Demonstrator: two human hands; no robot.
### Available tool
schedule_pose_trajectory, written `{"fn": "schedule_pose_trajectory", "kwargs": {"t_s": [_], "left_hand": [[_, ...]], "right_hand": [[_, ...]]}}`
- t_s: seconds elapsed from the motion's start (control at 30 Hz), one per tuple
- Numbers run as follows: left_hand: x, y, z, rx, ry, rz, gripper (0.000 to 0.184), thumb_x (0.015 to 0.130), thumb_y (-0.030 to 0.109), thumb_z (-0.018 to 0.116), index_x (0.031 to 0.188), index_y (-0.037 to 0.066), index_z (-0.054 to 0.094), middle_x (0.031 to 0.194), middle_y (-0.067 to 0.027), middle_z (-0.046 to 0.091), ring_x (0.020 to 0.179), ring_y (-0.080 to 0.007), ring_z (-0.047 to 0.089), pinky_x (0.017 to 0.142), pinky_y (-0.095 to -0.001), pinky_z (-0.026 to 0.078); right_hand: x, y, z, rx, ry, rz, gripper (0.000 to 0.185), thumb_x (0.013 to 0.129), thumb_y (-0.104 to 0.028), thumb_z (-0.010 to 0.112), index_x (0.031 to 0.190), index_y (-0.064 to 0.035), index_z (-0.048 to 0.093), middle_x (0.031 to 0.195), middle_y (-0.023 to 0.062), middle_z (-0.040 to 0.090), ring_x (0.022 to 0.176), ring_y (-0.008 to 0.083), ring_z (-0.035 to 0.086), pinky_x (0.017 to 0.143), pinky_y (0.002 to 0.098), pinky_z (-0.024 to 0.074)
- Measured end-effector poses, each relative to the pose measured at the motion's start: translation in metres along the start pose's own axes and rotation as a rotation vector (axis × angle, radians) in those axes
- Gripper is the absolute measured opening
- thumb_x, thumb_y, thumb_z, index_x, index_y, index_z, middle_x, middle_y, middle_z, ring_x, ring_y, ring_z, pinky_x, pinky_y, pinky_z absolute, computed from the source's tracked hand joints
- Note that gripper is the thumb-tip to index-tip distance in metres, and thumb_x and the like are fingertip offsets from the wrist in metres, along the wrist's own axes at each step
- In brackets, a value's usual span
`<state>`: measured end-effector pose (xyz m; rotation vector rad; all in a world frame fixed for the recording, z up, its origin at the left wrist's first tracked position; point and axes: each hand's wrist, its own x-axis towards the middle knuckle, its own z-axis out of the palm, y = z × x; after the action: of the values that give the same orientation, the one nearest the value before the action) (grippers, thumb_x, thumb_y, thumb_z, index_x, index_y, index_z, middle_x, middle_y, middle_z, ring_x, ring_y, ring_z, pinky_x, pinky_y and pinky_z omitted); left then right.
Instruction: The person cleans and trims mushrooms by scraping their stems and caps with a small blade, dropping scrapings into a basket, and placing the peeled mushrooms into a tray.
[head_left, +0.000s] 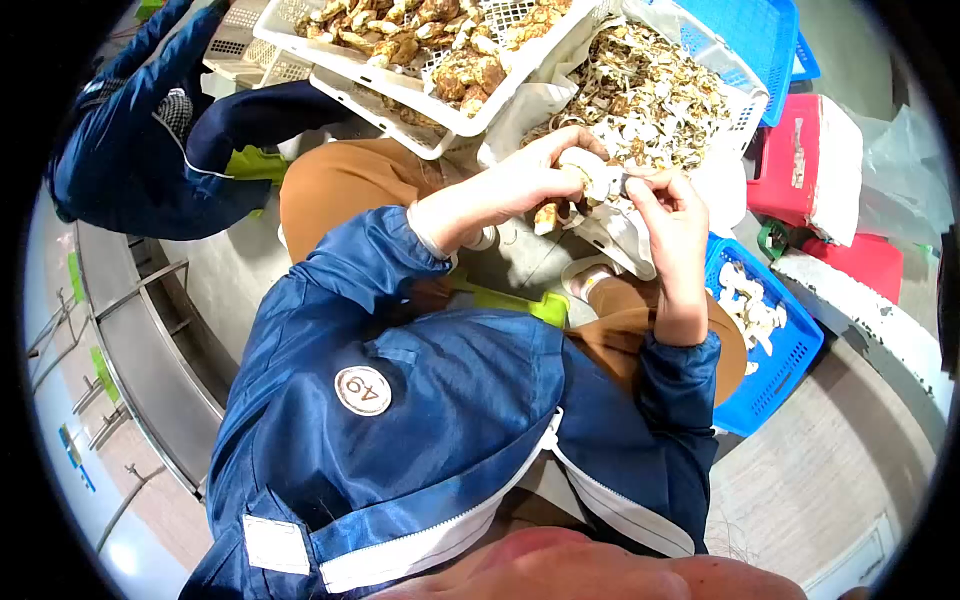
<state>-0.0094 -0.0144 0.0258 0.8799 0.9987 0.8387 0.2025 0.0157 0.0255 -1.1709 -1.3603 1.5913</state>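
Observation:
My left hand (530, 180) is closed around a mushroom (588, 172) with a pale, thick body, held over the near edge of a white crate of trimmings. A brown and cream mushroom piece (547, 217) shows just below those fingers. Against the mushroom's right side, my right hand (672, 205) pinches a small knife (617, 186); only a short dark and silvery part of it shows between the fingertips. Sliced mushroom trimmings (655, 95) fill the crate (745, 115) beyond both hands.
Whole brown mushrooms lie in a stacked white crate (468, 122) at the upper left. To the right, a blue basket (765, 400) holds pale mushroom pieces (745, 305). A red box (785, 165) stands behind it. Another person's blue sleeve (120, 150) is at far left.

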Motion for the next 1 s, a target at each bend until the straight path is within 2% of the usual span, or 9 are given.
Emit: {"fn": "schedule_pose_trajectory", "kwargs": {"t_s": [0.2, 0.3, 0.43, 0.5, 0.63, 0.73, 0.8, 0.97, 1.0], "left_hand": [[-0.01, 0.026, 0.008, -0.175, -0.057, -0.014, 0.054, 0.069, 0.004, 0.051, 0.122, 0.001, 0.049, 0.105, -0.0131, 0.061, 0.09, -0.0221, 0.064, 0.08, -0.0311, 0.053], [-0.008, 0.02, 0.002, -0.323, 0.008, -0.048, 0.056, 0.069, 0.006, 0.053, 0.125, 0.0, 0.046, 0.112, -0.0179, 0.061, 0.105, -0.0309, 0.064, 0.094, -0.0364, 0.052], [-0.005, 0.015, 0.0, -0.253, 0.105, -0.034, 0.054, 0.069, 0.005, 0.054, 0.122, 0.0, 0.045, 0.108, -0.0165, 0.065, 0.102, -0.0264, 0.064, 0.093, -0.0336, 0.052], [-0.003, 0.006, 0.001, -0.26, 0.132, -0.039, 0.05, 0.072, 0.005, 0.054, 0.121, 0.001, 0.05, 0.105, -0.0094, 0.063, 0.097, -0.0169, 0.061, 0.084, -0.0259, 0.051], [-0.002, 0.006, 0.004, -0.166, 0.139, -0.035, 0.046, 0.074, 0.007, 0.055, 0.119, 0.003, 0.051, 0.1, -0.0049, 0.061, 0.086, -0.0095, 0.057, 0.071, -0.0198, 0.047], [-0.001, 0.004, 0.004, -0.094, 0.125, -0.013, 0.043, 0.075, 0.006, 0.056, 0.118, 0.006, 0.052, 0.096, -0.0004, 0.061, 0.072, -0.0019, 0.053, 0.05, -0.014, 0.039], [0.0, 0.004, 0.006, -0.035, 0.081, 0.024, 0.043, 0.075, 0.005, 0.056, 0.118, 0.006, 0.053, 0.094, 0.0009, 0.061, 0.066, -0.001, 0.051, 0.046, -0.0138, 0.035], [0.001, 0.007, 0.004, 0.044, -0.006, 0.015, 0.043, 0.075, 0.002, 0.055, 0.118, 0.006, 0.053, 0.087, 0.0025, 0.059, 0.059, -0.0001, 0.046, 0.042, -0.0149, 0.032], [0.001, 0.005, 0.002, 0.085, -0.022, 0.038, 0.047, 0.075, 0.001, 0.056, 0.121, 0.005, 0.051, 0.095, -0.0007, 0.059, 0.071, -0.0037, 0.051, 0.056, -0.0177, 0.039]], "right_hand": [[0.008, 0.01, -0.013, -0.548, 0.144, -0.032, 0.012, 0.084, -0.009, 0.064, 0.087, 0.0023, 0.062, 0.082, 0.0136, 0.062, 0.068, 0.02, 0.059, 0.067, 0.0313, 0.0477], [0.009, 0.008, -0.011, -0.54, 0.13, -0.337, 0.013, 0.084, -0.011, 0.066, 0.082, 0.0009, 0.061, 0.077, 0.0109, 0.057, 0.063, 0.0208, 0.056, 0.062, 0.0309, 0.0463], [0.004, -0.008, -0.002, -0.313, 0.055, -0.162, 0.011, 0.082, -0.01, 0.07, 0.084, 0.0007, 0.066, 0.077, 0.0047, 0.061, 0.068, 0.0087, 0.057, 0.061, 0.0246, 0.0452], [-0.001, -0.017, 0.002, -0.282, 0.006, -0.218, 0.011, 0.082, -0.009, 0.07, 0.085, 0.0005, 0.067, 0.078, 0.0054, 0.063, 0.071, 0.0106, 0.059, 0.064, 0.0256, 0.0465], [0.001, -0.009, 0.003, -0.307, -0.057, -0.448, 0.01, 0.081, -0.008, 0.07, 0.086, 0.0002, 0.067, 0.084, 0.007, 0.067, 0.081, 0.0162, 0.064, 0.073, 0.0292, 0.0493], [-0.004, -0.01, 0.001, -0.106, -0.082, -0.261, 0.01, 0.082, -0.008, 0.071, 0.087, 0.0007, 0.067, 0.095, 0.0088, 0.07, 0.088, 0.0159, 0.065, 0.078, 0.0291, 0.0508], [-0.005, -0.012, -0.003, -0.027, -0.085, -0.209, 0.011, 0.083, -0.008, 0.071, 0.087, 0.0014, 0.068, 0.097, 0.0089, 0.071, 0.089, 0.0145, 0.065, 0.079, 0.0286, 0.0515], [-0.009, -0.022, -0.008, -0.078, -0.128, -0.134, 0.015, 0.084, -0.008, 0.069, 0.096, 0.0004, 0.07, 0.093, 0.008, 0.071, 0.085, 0.0123, 0.066, 0.077, 0.0266, 0.0521], [-0.01, -0.023, -0.008, -0.094, -0.134, -0.112, 0.015, 0.084, -0.008, 0.069, 0.096, 0.0003, 0.07, 0.092, 0.0077, 0.071, 0.084, 0.0122, 0.066, 0.077, 0.0265, 0.0522]]}}
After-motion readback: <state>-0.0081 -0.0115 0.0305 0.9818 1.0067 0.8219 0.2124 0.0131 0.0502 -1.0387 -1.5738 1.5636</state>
